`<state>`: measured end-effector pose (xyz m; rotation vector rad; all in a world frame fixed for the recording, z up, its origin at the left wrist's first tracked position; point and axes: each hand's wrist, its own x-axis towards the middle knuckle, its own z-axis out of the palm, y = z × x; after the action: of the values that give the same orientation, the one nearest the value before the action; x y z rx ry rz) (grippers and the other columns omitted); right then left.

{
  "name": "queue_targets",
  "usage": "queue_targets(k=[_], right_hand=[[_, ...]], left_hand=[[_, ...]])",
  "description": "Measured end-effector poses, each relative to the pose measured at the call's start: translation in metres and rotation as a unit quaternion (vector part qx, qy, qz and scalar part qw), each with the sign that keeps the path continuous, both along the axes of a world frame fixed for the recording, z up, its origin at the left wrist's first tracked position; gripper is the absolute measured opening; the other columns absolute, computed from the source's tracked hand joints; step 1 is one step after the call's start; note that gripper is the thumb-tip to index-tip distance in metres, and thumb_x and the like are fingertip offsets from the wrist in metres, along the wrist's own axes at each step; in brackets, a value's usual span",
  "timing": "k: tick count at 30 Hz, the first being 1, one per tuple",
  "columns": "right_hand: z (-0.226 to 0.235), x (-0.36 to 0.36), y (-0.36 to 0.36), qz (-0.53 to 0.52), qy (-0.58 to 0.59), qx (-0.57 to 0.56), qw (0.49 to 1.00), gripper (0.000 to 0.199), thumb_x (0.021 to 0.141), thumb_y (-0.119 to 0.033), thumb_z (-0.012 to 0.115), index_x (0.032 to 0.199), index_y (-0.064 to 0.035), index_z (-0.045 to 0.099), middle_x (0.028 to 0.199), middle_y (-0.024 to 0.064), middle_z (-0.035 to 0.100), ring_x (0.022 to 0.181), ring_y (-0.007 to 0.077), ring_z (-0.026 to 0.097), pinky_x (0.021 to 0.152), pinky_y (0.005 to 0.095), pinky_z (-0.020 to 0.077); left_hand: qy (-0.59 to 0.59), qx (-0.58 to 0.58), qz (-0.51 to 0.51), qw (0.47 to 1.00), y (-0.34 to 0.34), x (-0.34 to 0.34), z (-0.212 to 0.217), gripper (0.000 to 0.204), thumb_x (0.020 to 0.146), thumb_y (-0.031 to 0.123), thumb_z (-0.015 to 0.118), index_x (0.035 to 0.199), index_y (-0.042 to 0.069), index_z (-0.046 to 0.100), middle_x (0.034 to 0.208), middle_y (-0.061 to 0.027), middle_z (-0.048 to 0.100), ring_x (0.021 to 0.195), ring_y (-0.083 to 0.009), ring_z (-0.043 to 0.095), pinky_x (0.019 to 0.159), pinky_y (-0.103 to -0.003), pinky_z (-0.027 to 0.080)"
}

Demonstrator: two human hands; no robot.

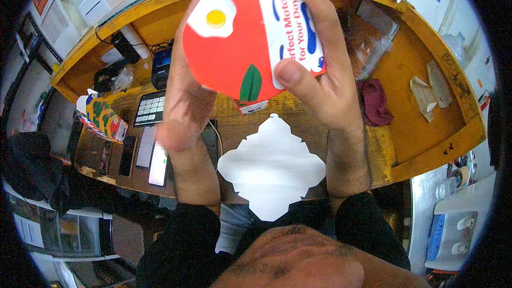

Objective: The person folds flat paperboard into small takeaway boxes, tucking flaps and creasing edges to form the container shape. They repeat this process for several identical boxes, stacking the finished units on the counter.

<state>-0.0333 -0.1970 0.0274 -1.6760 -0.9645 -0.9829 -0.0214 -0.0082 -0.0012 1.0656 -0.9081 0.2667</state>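
Observation:
High in front of me I hold a red printed cardboard carton (232, 48), with a fried egg, a green leaf and a white lettered panel on it. My right hand (333, 82) grips its right side, the thumb pressed on the printed face and the fingers along the edge. My left hand (184, 93) is against the left side, its fingers mostly hidden behind the carton. Part of a folded side (252, 108) shows under the lower edge. Below, between my forearms, a flat white carton blank (272, 168) with notched edges lies on the table.
On the wooden table (381, 154) to the left are several phones (158, 165), a tablet-like device (150, 108) and a colourful printed carton (104, 117). A maroon cloth (375, 102), paper scraps (424, 96) and clear plastic bags (373, 37) lie to the right. A raised wooden rim (453, 146) borders the table.

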Motion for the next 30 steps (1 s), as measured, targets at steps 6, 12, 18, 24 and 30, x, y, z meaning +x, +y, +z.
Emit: queue_targets(k=[6,12,18,24,30], right_hand=[[-0.001,-0.006,0.004,-0.038,-0.022,-0.056,0.997,0.098,0.078,-0.039,0.087,0.159,-0.0026,0.046,0.164,0.0262,0.035,0.15,0.0349,0.04,0.123,0.0444,0.032],[-0.002,0.006,-0.01,-0.029,-0.036,-0.036,0.998,0.092,0.079,-0.033,0.085,0.157,-0.0029,0.049,0.161,0.0231,0.04,0.147,0.0337,0.043,0.121,0.0436,0.0345],[-0.006,0.01,-0.009,-0.021,-0.041,-0.044,0.998,0.085,0.08,-0.027,0.084,0.155,-0.0033,0.052,0.158,0.0199,0.046,0.144,0.0325,0.046,0.119,0.0429,0.0371],[-0.007,0.012,-0.015,-0.019,-0.051,-0.061,0.997,0.079,0.081,-0.022,0.083,0.153,-0.0036,0.055,0.155,0.0167,0.051,0.142,0.0313,0.049,0.116,0.0422,0.0396],[-0.007,0.012,-0.017,-0.01,-0.06,-0.091,0.994,0.074,0.082,-0.016,0.081,0.15,-0.004,0.058,0.152,0.0135,0.056,0.139,0.0301,0.051,0.114,0.0414,0.0422]], left_hand=[[0.036,0.108,0.078,0.99,0.003,-0.019,0.017,0.088,0.089,0.025,0.086,0.156,-0.007,0.039,0.148,-0.0226,0.059,0.131,-0.0247,0.063,0.113,-0.041,0.048],[-0.028,0.106,0.02,0.994,0.007,-0.004,0.014,0.067,0.089,-0.004,0.07,0.152,-0.008,0.046,0.142,-0.0195,0.063,0.13,-0.0237,0.063,0.112,-0.039,0.048],[0.05,0.08,-0.116,0.989,0.0,-0.009,0.009,0.067,0.088,-0.004,0.07,0.151,-0.006,0.048,0.144,-0.02,0.062,0.133,-0.0234,0.06,0.114,-0.038,0.046],[-0.024,0.148,0.085,0.985,-0.008,-0.012,0.013,0.054,0.091,-0.003,0.07,0.143,-0.008,0.057,0.131,-0.0162,0.069,0.119,-0.0195,0.067,0.104,-0.034,0.052],[0.002,0.184,0.103,0.977,0.008,-0.016,0.015,0.041,0.094,-0.007,0.061,0.135,-0.009,0.063,0.126,-0.0163,0.072,0.116,-0.0178,0.069,0.102,-0.031,0.053]])
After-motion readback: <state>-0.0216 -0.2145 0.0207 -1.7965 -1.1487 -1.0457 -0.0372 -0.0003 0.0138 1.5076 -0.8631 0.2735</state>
